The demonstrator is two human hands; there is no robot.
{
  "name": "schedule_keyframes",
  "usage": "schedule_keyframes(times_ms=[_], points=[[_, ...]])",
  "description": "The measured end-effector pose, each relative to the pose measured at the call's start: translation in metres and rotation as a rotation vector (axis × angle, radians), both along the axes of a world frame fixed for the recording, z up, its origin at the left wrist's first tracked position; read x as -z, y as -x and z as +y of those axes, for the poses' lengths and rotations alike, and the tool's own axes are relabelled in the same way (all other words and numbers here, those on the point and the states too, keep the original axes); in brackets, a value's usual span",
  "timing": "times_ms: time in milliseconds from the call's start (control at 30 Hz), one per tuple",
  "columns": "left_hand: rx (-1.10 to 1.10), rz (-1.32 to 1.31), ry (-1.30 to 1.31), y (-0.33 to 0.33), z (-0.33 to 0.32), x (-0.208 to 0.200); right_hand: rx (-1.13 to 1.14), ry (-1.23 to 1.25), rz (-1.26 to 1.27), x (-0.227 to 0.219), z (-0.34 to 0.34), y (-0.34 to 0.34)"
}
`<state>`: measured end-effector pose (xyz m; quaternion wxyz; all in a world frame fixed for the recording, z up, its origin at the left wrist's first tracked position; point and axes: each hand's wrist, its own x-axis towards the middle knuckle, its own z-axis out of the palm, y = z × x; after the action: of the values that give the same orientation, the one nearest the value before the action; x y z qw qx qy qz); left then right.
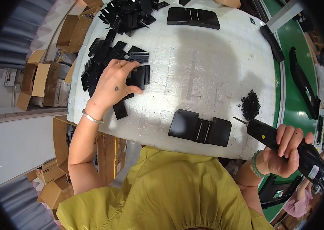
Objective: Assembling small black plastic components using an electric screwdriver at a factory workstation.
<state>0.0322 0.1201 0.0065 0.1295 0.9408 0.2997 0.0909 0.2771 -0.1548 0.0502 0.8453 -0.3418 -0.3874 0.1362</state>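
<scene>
Two bare hands work over a white foam-covered table. At about ten o'clock from the table's middle, the left hand lies on a spread of small black plastic brackets; its thumb and fingers close around one small black bracket, pinching it at its edges. A silver bracelet sits on that wrist. At about four o'clock, off the table's edge, the right hand is wrapped tightly around a black electric screwdriver, all fingers pressed on its body, and the thin bit points toward nine o'clock. A green bead bracelet is on this wrist. Just beside the bit, at six o'clock on the table, lies a flat black plastic panel. A small heap of black screws lies at about one o'clock from that panel. Another black panel rests at twelve o'clock, well apart. Several cardboard boxes stand at nine o'clock beside the table.
</scene>
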Motion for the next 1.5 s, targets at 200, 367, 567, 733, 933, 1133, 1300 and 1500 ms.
schedule_keyframes(times_ms=[200,367,567,733,933,1133,1300,1500], points=[[-0.061,-0.313,0.153,-0.001,-0.007,0.006,0.01,-0.005,-0.027,-0.002,-0.002,0.001],[-0.017,-0.551,0.345,-0.022,-0.026,0.017,-0.013,-0.005,-0.026,-0.003,-0.005,0.002],[0.244,-0.446,0.48,-0.061,-0.042,0.042,-0.008,0.001,-0.057,-0.007,-0.011,0.008],[0.25,-0.277,0.06,-0.059,-0.049,0.037,0.031,0.016,-0.07,-0.01,-0.019,0.006],[0.262,-0.308,0.619,-0.065,-0.087,-0.008,-0.001,0.039,-0.023,-0.013,-0.013,0.012],[0.431,-0.275,0.729,-0.072,-0.117,0.013,-0.134,0.07,-0.032,-0.011,-0.022,0.0],[0.489,-0.182,0.67,-0.072,-0.119,0.011,-0.069,0.088,-0.019,-0.008,-0.026,0.001],[0.535,-0.263,0.453,-0.07,-0.124,0.015,-0.073,0.072,0.002,-0.008,-0.027,0.002]])
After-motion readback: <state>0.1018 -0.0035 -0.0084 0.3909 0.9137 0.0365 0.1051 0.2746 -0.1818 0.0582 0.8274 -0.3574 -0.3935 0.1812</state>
